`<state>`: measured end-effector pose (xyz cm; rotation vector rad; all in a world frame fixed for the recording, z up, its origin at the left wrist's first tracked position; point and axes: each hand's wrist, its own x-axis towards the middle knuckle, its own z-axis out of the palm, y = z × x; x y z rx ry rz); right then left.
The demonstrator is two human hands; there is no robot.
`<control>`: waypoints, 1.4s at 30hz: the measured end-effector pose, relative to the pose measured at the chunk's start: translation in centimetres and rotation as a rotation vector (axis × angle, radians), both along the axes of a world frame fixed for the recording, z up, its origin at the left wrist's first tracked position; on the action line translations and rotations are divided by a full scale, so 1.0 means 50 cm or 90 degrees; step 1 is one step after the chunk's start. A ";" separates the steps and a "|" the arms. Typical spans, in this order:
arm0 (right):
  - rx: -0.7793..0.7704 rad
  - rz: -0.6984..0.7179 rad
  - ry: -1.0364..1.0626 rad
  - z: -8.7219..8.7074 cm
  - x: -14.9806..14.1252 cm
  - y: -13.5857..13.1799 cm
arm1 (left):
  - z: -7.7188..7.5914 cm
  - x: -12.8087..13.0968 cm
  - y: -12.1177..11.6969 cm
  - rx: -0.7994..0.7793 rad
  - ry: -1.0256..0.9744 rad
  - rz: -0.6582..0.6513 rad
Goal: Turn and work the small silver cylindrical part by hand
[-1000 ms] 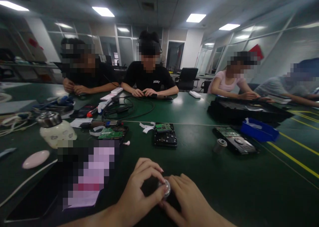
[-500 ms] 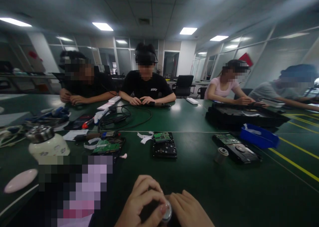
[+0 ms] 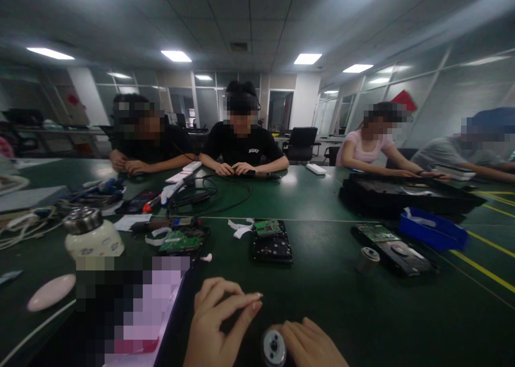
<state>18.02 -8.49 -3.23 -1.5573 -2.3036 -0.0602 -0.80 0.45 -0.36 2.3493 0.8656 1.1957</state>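
Note:
Low in the view, my right hand (image 3: 311, 345) has its fingers curled against a small round motor (image 3: 274, 350). The motor's pale end face, with dark holes and a centre hub, points up toward me. Just to the left and above it is my left hand (image 3: 221, 321), its thumb and forefinger tips pinched together. Whatever is between those tips, if anything, is too small to make out. A similar metal cylinder (image 3: 367, 259) stands on the table further right.
Black drives with green circuit boards lie ahead: one in the middle (image 3: 272, 242), one at right (image 3: 396, 249), one at left (image 3: 181, 242). A blue tray (image 3: 434, 233), a black tray (image 3: 406, 198), a flask (image 3: 93, 235) and a blurred-out screen (image 3: 137, 313) surround them. Several people sit opposite.
My left hand has lifted off the motor and moved up and left, its fingertips pinched. The motor's end face is now uncovered beside my right hand. The view has tilted slightly.

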 end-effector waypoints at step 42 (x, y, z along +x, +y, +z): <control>-0.115 -0.016 0.101 0.059 -0.025 -0.024 | 0.006 -0.007 -0.031 -0.056 -0.007 -0.286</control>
